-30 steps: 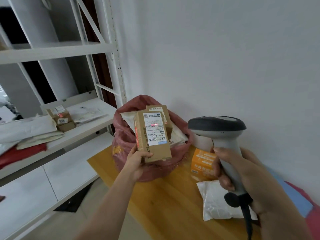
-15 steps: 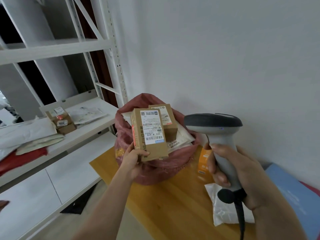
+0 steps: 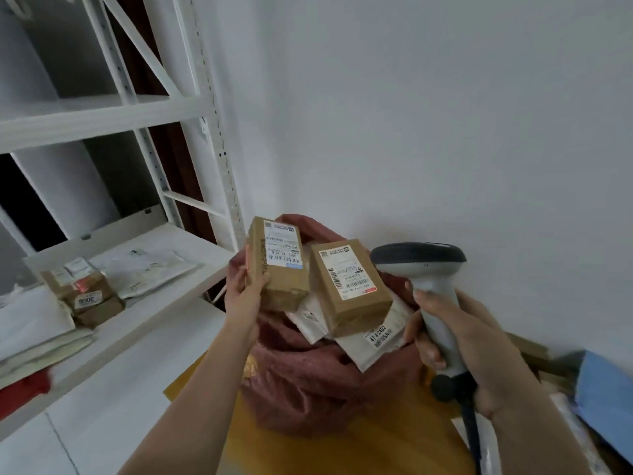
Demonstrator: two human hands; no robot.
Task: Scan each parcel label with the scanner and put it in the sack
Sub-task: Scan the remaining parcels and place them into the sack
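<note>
Gripped by left hand [image 3: 241, 299]: cardboard parcel [image 3: 278, 262], label up, over red sack's [image 3: 308, 382] left rim. Second box [image 3: 351, 286] lay atop sack's contents. Right hand [image 3: 469, 347] clasped scanner [image 3: 428, 293] near bench's [image 3: 359, 450] right edge.

Soft, even indoor light; wide-angle view with blurred edges

The white wall [image 3: 445, 114] was evenly lit and grey toward the corners, with no glare or hard shadows. The shelf uprights [image 3: 212, 132] bowed from lens distortion. The parcel labels stayed soft and mostly unreadable, and the lower right edge was smeared by blur.
</note>
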